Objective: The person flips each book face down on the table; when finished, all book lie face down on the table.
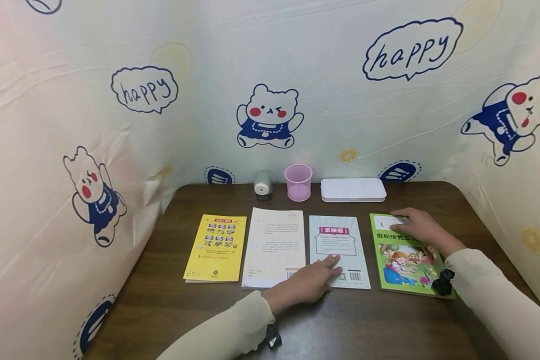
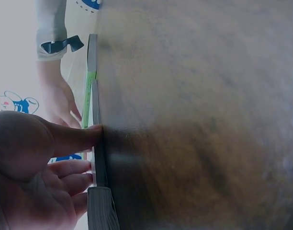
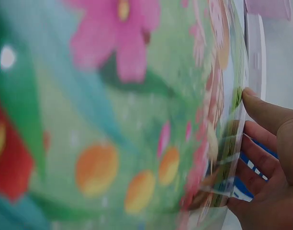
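My left hand (image 1: 303,282) rests at the lower left of a light-blue book (image 1: 337,235), its fingers on the cover. In the left wrist view, the thumb of that left hand (image 2: 36,163) touches the book's near edge. My right hand (image 1: 420,227) lies on the upper right of a green picture book (image 1: 402,270) with a girl on its cover. The right wrist view shows the fingertips of my right hand (image 3: 271,153) touching the glossy cover. Both books lie flat on the table.
Left of the light-blue book lie a white book (image 1: 274,240) and a yellow book (image 1: 218,245). Along the back edge of the brown table (image 1: 364,325) stand a pale green pencil sharpener (image 1: 263,182), a pink cup (image 1: 299,185) and a white case (image 1: 353,190). A printed curtain (image 1: 198,115) surrounds the table.
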`<state>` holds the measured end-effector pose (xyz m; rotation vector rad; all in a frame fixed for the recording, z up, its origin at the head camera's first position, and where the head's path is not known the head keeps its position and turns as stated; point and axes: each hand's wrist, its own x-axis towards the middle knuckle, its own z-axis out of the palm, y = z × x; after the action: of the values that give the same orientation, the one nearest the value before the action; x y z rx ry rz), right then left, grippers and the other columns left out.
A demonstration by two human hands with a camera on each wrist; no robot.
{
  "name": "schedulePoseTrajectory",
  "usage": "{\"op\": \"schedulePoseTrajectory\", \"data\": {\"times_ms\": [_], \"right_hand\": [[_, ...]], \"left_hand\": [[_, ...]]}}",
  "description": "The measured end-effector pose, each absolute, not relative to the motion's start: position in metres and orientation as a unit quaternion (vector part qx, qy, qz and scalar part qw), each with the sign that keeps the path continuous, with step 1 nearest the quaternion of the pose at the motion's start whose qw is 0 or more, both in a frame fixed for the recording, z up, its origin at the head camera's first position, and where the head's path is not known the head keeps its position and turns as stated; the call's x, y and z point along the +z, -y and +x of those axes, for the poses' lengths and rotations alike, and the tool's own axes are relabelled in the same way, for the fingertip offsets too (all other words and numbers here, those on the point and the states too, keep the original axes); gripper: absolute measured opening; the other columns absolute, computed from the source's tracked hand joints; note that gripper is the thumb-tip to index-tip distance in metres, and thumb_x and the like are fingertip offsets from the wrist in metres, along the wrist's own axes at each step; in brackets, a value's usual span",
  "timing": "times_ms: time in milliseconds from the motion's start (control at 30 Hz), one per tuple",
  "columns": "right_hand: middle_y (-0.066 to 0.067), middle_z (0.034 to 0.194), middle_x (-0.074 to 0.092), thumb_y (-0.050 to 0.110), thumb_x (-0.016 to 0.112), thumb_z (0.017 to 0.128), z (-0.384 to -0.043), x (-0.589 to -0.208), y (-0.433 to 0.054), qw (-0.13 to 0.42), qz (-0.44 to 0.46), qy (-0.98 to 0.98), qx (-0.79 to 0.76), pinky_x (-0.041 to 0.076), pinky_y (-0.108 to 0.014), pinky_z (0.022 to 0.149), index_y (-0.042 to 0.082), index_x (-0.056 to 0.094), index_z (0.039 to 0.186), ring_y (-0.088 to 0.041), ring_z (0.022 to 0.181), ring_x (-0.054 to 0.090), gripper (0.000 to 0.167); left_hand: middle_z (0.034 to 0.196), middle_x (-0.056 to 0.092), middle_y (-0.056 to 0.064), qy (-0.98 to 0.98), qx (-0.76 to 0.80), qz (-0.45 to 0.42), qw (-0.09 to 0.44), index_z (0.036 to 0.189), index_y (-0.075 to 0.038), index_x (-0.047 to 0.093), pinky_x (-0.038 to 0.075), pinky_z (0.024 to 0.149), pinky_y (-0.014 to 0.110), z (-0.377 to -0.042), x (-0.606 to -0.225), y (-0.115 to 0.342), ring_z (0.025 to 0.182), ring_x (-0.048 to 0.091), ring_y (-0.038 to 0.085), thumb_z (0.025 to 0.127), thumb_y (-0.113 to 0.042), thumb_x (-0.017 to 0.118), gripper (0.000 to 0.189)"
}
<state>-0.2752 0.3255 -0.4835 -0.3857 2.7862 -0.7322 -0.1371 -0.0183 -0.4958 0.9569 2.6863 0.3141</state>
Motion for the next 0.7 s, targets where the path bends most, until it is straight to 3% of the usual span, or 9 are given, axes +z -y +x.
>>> {"op": "schedulePoseTrajectory", "data": {"times_ms": [300,700], "right_hand": [[-0.041,0.144,0.046,0.037,0.071,0.099,-0.281,-0.490,-0.351,0.124,-0.116,-0.953,-0.251,0.037,-0.073,0.105,-0.006,0.056,0.143,-0.061,0.132,0.040,0.063],[-0.043,0.145,0.045,0.036,0.073,0.097,-0.285,-0.494,-0.380,0.122,-0.126,-0.946,-0.273,0.036,-0.075,0.103,-0.006,0.057,0.141,-0.064,0.132,0.038,0.063]], "left_hand": [[0.168,0.033,-0.001,-0.931,0.096,0.327,0.129,0.152,-0.019,0.053,0.037,0.119,0.030,-0.135,-0.491,0.017,0.155,0.029,0.014,0.101,-0.026,0.068,0.054],[0.161,0.044,0.001,-0.943,0.064,0.310,0.100,0.141,-0.019,0.065,0.044,0.114,0.033,-0.136,-0.488,0.005,0.151,0.038,0.019,0.097,-0.048,0.069,0.052]]}}
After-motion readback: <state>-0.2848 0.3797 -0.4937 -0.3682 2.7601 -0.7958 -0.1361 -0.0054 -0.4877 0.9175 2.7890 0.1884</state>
